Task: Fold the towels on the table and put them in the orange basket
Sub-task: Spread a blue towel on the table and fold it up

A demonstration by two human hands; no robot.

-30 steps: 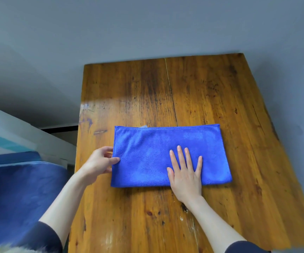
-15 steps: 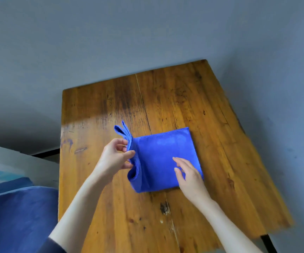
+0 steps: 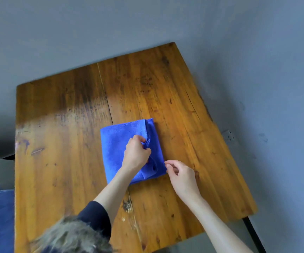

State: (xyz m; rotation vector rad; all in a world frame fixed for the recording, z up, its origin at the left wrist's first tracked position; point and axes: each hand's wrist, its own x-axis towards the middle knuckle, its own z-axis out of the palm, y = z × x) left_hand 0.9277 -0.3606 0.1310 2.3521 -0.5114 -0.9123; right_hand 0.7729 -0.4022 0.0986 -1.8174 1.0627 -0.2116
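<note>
A person's left hand lays the top flap of a blue microfibre towel across the half beneath, its fingers closed on the hemmed edge near the middle of the wooden desk. The right hand meets the towel's near right corner, fingers pinched on it or just touching; the view does not settle which. Done well, the flap's hem should line up with the right-hand edge below, which shows past it as a strip, and the bulge near the near corner should be pressed flat before release. Bare wood lies on every side of the towel, with the desk's right and far edges well apart from it, leaving free room to smooth outward. The orange basket is not in view.
</note>
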